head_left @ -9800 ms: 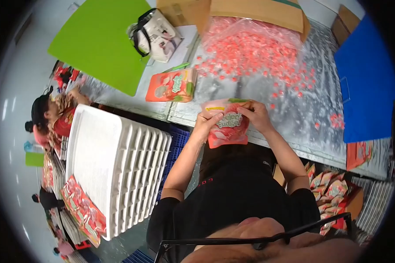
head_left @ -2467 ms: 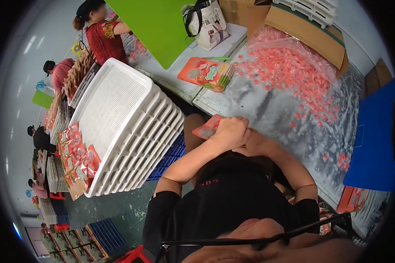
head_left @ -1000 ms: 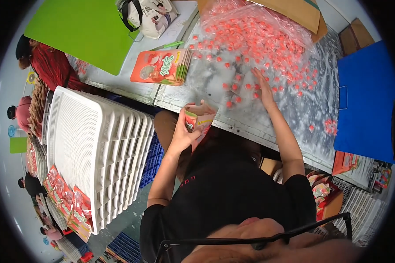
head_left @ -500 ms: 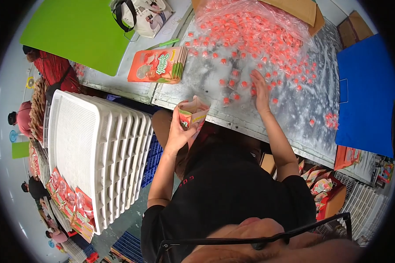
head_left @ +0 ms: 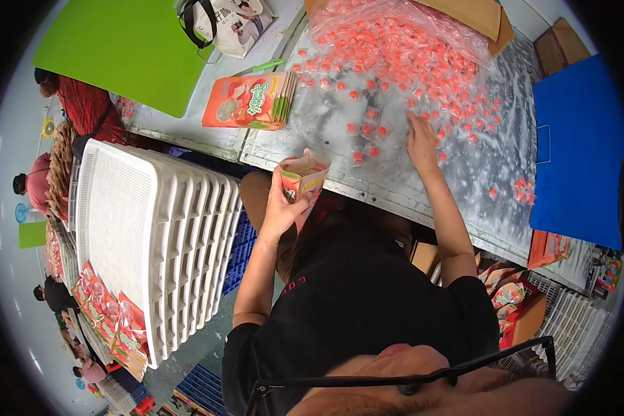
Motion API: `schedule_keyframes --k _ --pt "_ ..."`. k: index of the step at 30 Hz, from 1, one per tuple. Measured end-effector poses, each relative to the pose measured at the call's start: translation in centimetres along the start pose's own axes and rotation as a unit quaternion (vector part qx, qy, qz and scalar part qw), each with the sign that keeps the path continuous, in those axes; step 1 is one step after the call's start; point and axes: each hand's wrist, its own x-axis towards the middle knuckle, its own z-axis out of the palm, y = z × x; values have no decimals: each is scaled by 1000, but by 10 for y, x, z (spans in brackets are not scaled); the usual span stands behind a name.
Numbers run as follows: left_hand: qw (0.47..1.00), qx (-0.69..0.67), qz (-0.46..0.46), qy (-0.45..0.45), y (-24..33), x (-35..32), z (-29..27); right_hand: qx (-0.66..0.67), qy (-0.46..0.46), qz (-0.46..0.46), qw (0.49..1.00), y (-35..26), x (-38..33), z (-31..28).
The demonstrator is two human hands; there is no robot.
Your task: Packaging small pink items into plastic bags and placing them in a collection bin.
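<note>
My left hand (head_left: 284, 208) is closed around an upright red and green printed pouch (head_left: 305, 179), its mouth spread apart at the top. The inside of the pouch shows only in part. Over the metal tabletop my right hand (head_left: 423, 144) is held back up, index finger stretched away from me and the other fingers curled under. What lies beneath those fingers is hidden. Small red candies (head_left: 374, 151) in clear wrappers lie to the left of this hand, and more are spread beyond its fingertips. A large heap of the same candies (head_left: 409, 41) rests on clear plastic film farther back.
A stack of flat matching pouches (head_left: 246, 102) and a green-handled tool (head_left: 267, 66) lie left of the candies. Stacked white trays (head_left: 156, 208) stand at my left, filled pouches on top. A blue panel (head_left: 579, 149) borders the right side; a cardboard box (head_left: 475, 17) is behind.
My right hand has shifted slightly right, its fingers going from stretched flat to partly curled. One candy near its fingers is no longer visible. The left hand and pouch have hardly moved.
</note>
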Motion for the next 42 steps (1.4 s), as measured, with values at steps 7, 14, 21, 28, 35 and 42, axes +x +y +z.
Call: schedule_keyframes --k 7,14,21,28,35,42 --pt "1000 -5 -1 -3 -3 3 0 -15 -23 -76 997 -36 21 5" --pt "1000 4 -4 -10 -1 3 -4 35 -218 -99 970 -49 13 5" --pt "1000 21 -2 9 0 6 2 11 -172 -130 976 -68 5 8" --pt "927 331 177 25 4 33 15 14 -150 -231 961 -93 4 27" --pt "881 421 217 20 -4 49 28 196 -89 -69 974 -74 2 39" --pt "862 448 234 26 -4 55 50 657 -121 244 703 -148 28 -15"
